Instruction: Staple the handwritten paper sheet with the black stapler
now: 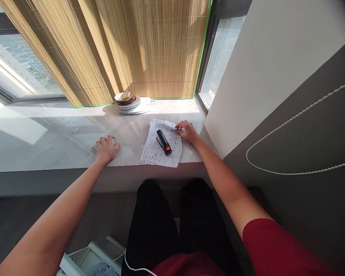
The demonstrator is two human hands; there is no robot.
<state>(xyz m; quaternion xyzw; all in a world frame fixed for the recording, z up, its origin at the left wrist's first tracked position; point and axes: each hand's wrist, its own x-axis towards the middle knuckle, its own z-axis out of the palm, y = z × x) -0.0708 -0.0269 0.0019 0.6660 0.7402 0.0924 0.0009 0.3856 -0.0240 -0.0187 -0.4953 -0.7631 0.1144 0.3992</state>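
Observation:
My left hand [105, 149] rests on the pale stone ledge [74, 153], palm down with its fingers spread and nothing in it. At the upper right corner of handwritten paper sheets [149, 153], my right hand [187, 131] is closed in a pinch. Between its fingertips is a small silvery strip [179, 129], too small to make out fully. A black stapler [163, 141] with an orange patch at its near end lies on the paper, slanting, just left of my right hand. Neither hand touches the stapler.
A stack of plates and saucers [129, 104] stands at the back of the ledge, before a bamboo blind [155, 50]. A wall [247, 76] bounds the right side, with a hanging bead cord [276, 173]. A white rack [89, 257] and a white cable [135, 267] are below.

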